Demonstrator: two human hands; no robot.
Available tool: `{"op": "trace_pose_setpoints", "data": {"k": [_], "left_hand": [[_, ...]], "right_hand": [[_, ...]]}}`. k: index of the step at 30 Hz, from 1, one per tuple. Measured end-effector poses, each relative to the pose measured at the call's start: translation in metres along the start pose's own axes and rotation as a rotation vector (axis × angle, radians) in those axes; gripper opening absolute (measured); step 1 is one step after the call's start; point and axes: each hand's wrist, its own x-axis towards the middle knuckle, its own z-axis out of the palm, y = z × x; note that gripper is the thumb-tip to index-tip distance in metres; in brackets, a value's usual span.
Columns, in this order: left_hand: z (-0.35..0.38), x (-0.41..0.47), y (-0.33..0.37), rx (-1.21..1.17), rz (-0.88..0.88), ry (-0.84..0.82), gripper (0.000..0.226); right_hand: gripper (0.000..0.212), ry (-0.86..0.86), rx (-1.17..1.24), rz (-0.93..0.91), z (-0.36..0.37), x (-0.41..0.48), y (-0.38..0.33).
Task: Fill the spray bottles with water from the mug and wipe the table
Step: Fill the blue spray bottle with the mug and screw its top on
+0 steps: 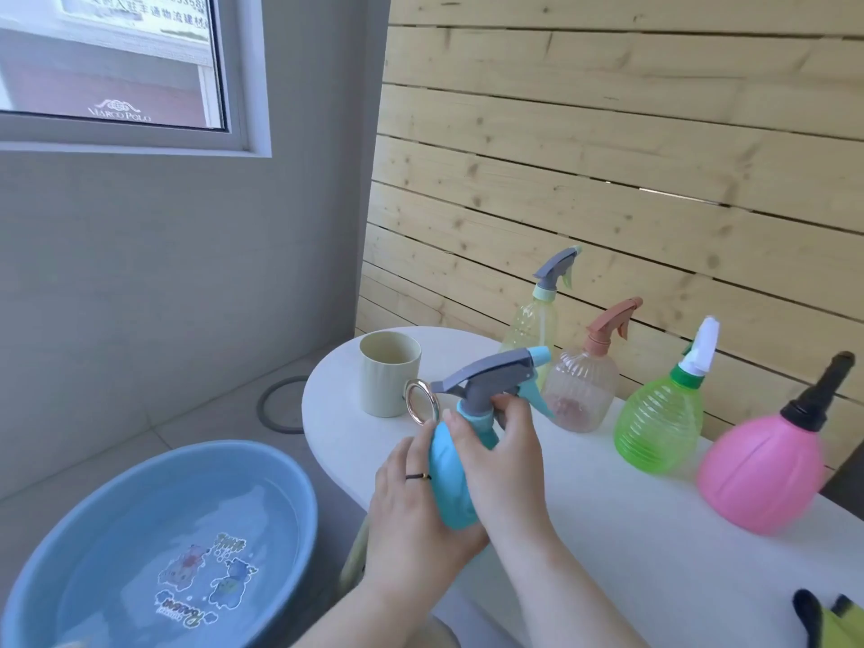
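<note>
Blue bottle [450, 479]: held above the counter's [608, 507] left end, long axis tilted, head up and away.
Left hand [411, 498]: clasping its body.
Right hand [502, 453]: gripping neck, nearer the sprayer head.
Mug [387, 374]: just beyond, near far-left edge.

Matt white table [584, 530], knotty bare wood slat wall [608, 156], translucent ribbed plastic green bottle [657, 427], glossy pink bottle [757, 474] (opaque plastic), matt pale mug [385, 371], shiny metal ring handle [418, 400]

mug [386, 372] at table's [584, 530] far left | four spray bottles [579, 390] lined up to its right along the slat wall [608, 156] | held bottle [451, 474] in front of mug | basin [154, 549] on floor, left of table
</note>
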Motion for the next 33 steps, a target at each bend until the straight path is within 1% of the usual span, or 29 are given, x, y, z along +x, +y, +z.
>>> {"op": "trace_pose_setpoints", "data": {"k": [2, 5, 7, 11, 13, 15, 17, 18, 21, 25, 28, 33], "left_hand": [[-0.007, 0.004, -0.003, 0.019, 0.012, -0.064, 0.102], [-0.011, 0.012, -0.006, 0.033, 0.003, -0.138, 0.1], [-0.009, 0.012, -0.007, -0.005, -0.006, -0.162, 0.098], [-0.005, 0.012, -0.012, -0.033, -0.009, -0.154, 0.097], [-0.005, 0.014, -0.012, -0.032, -0.014, -0.167, 0.095], [-0.006, 0.016, -0.012, -0.042, -0.015, -0.181, 0.093], [-0.006, 0.017, -0.013, -0.045, -0.011, -0.185, 0.092], [-0.006, 0.017, -0.013, -0.042, -0.011, -0.187, 0.092], [-0.006, 0.017, -0.014, -0.044, -0.008, -0.184, 0.089], [-0.006, 0.016, -0.014, -0.043, -0.019, -0.186, 0.093], [-0.007, 0.017, -0.014, -0.046, -0.021, -0.192, 0.093], [-0.007, 0.017, -0.011, -0.029, -0.02, -0.182, 0.093]], "right_hand": [[0.02, -0.068, 0.032, 0.029, -0.006, 0.004, 0.0], [0.012, -0.267, 0.169, 0.067, -0.017, 0.01, -0.002], [0.009, -0.333, 0.193, 0.079, -0.022, 0.014, -0.001], [0.012, -0.464, 0.197, 0.074, -0.028, 0.02, 0.0], [0.014, -0.52, 0.26, 0.059, -0.033, 0.022, -0.003], [0.014, -0.519, 0.322, 0.017, -0.04, 0.028, -0.009], [0.024, -0.519, 0.316, -0.042, -0.044, 0.035, -0.018], [0.024, -0.527, 0.298, -0.055, -0.044, 0.037, -0.021], [0.012, -0.558, 0.243, 0.009, -0.04, 0.035, -0.017], [0.016, -0.581, 0.22, 0.077, -0.038, 0.027, -0.002], [0.014, -0.594, 0.192, 0.082, -0.039, 0.027, 0.001], [0.014, -0.567, 0.031, 0.024, -0.039, 0.03, 0.0]]}}
